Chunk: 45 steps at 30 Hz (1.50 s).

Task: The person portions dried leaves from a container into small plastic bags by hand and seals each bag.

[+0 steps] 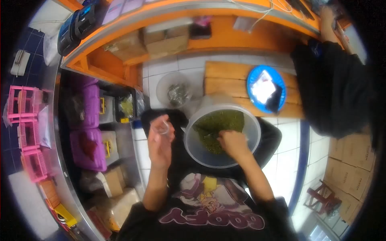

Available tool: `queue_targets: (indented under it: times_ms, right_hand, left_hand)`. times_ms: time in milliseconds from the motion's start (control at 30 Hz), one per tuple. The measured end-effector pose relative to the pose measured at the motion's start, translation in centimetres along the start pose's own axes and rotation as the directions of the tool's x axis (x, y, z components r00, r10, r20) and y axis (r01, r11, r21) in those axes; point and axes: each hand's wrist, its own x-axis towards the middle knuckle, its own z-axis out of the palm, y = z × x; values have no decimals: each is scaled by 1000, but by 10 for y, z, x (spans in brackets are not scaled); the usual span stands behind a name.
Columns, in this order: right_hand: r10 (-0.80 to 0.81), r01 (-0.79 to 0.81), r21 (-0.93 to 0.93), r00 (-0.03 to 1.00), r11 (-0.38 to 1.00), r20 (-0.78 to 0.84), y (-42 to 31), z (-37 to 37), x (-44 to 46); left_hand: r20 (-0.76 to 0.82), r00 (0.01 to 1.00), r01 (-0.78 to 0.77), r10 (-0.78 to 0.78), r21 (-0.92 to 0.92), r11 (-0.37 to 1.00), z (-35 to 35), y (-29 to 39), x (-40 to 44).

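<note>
My left hand (161, 146) is raised left of a large clear tub, its fingers closed round a small clear cup (161, 127). The tub (191, 152) rests at my lap and holds a mass of green, leafy-looking material (225, 119). Inside it, my right hand (233, 143) reaches down with its fingers bent together at the green material. Whatever those fingers hold is too small to make out.
Behind the tub is a wooden board (225, 84) with a blue plate (250, 96) on it. A clear container (161, 88) with small packets stands on the floor. Another person's dark sleeve (333, 88) is at the right. Purple bins (98, 152) are on the left.
</note>
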Motion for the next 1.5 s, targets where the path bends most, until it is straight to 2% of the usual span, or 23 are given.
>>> queue_targets:
  times_ms: [167, 300, 333, 367, 433, 467, 533, 667, 733, 767, 833, 867, 900, 967, 1000, 1067, 1200, 1267, 1333, 1367, 1433, 1467, 1500]
  right_hand:
    - [-48, 44, -58, 997, 997, -57, -14, 58, 50]
    - [-117, 116, -16, 981, 993, -156, -12, 36, 38]
    - [-143, 166, 88, 965, 982, -220, -11, 23, 28]
    - [-157, 176, 80, 966, 981, -205, -11, 14, 23]
    - [-146, 216, 252, 952, 944, -269, -12, 4, 15]
    - [-153, 218, 244, 954, 945, -259, -15, 8, 18]
    - [-89, 399, 485, 835, 778, -544, -22, 26, 31]
    - [-14, 365, 552, 843, 750, -538, -31, 55, 58]
    - [-69, 223, 442, 939, 869, -337, -25, 65, 66]
    - [-74, 227, 443, 938, 867, -337, -18, 68, 69]
    - [6, 106, 441, 969, 891, -246, -7, 63, 71]
    - [-4, 145, 529, 966, 836, -259, 0, 61, 68]
    - [-8, 142, 526, 968, 839, -250, 2, 56, 64]
    - [120, -41, 715, 991, 698, -61, 5, 47, 57]
    - [117, -39, 713, 991, 700, -61, 5, 40, 52]
    - [212, -194, 821, 973, 538, 91, 6, 25, 37]
    - [224, -148, 890, 973, 432, 53, 12, -9, -2]
    - [303, -76, 976, 953, 206, 10, 13, -21, -21]
    - [366, -49, 985, 931, 164, -15, 13, -34, -40]
    - [411, -23, 992, 911, 126, -31, 13, -40, -48]
    - [468, -8, 993, 882, 121, -50, 16, -49, -59]
    - [480, 23, 996, 875, 92, -64, 21, -50, -63]
    - [489, 54, 997, 869, 64, -78, 24, -50, -67]
  left_hand:
    - [58, 998, -28, 22, 94, 995, 17, -3, -6]
    - [54, 998, 3, -9, 123, 992, 14, -1, -13]
    - [33, 999, 4, -8, 123, 992, 10, -1, -14]
    - [41, 999, 12, -18, 129, 992, 7, -1, -12]
    - [36, 999, 22, -26, 122, 992, 2, -4, -10]
    - [43, 998, 35, -41, 121, 992, 0, -7, -7]
    - [54, 997, 53, -60, 123, 991, 4, -10, -4]
    - [44, 996, 74, -78, 87, 993, 21, -5, -5]
    - [35, 993, 106, -108, 53, 993, 27, 0, -8]
    - [32, 994, 104, -106, 55, 993, 24, 0, -9]
    - [48, 994, 95, -100, 100, 990, 15, -3, -11]
    - [38, 994, 98, -102, 96, 991, 11, -5, -11]
    - [32, 994, 98, -101, 90, 991, 7, -7, -10]
    - [24, 995, 94, -97, 82, 992, 2, -8, -9]
    - [18, 995, 97, -99, 97, 991, 0, -8, -9]
    - [13, 995, 98, -100, 112, 989, 0, -5, -9]
    - [72, 987, 136, -145, 121, 983, 6, -1, -7]
    - [121, 979, 150, -165, 123, 981, 7, 0, -8]
    - [205, 948, 182, -242, 274, 944, 10, 5, -10]
    - [271, 948, 49, -167, 395, 917, 6, -5, -11]
    - [417, 907, -278, -55, 692, 666, 23, 5, -7]
    - [438, 897, -290, -57, 683, 670, 29, 1, -7]
    - [492, 870, -389, -36, 730, 562, 34, -2, -7]
